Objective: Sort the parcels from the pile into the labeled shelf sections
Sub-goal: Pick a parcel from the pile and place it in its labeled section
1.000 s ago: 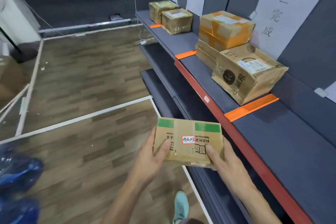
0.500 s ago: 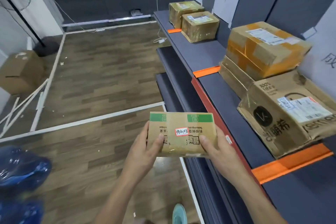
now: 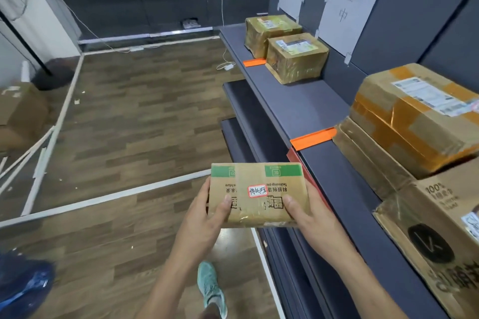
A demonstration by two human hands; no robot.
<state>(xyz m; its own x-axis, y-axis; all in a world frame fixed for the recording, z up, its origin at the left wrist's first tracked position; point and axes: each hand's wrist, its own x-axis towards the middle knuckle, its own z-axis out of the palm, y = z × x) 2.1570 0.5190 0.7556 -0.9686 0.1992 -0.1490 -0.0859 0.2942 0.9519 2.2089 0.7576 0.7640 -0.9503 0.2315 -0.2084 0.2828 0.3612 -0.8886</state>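
Observation:
I hold a small flat cardboard parcel (image 3: 259, 194) with green corners and a red-framed handwritten sticker in front of me, beside the shelf edge. My left hand (image 3: 204, 217) grips its left side, thumb on top. My right hand (image 3: 311, 220) grips its right side the same way. The grey shelf (image 3: 305, 109) runs along the right, split by orange dividers (image 3: 312, 138). Two taped parcels (image 3: 295, 57) sit in the far section under a paper label (image 3: 350, 0). A stack of larger boxes (image 3: 414, 122) fills the nearer section.
A big brown box with black print (image 3: 438, 241) stands on the shelf at lower right. Lower grey shelves (image 3: 243, 116) jut out below. Wood floor with white tape lines (image 3: 116, 197), a cardboard box (image 3: 20, 111) at left, blue plastic (image 3: 23, 285) at bottom left, my shoe (image 3: 210, 285) below.
I have walked forward along the shelf; the far section with two taped parcels is closer and the stacked boxes have slid to the right. The parcel stays held in both hands.

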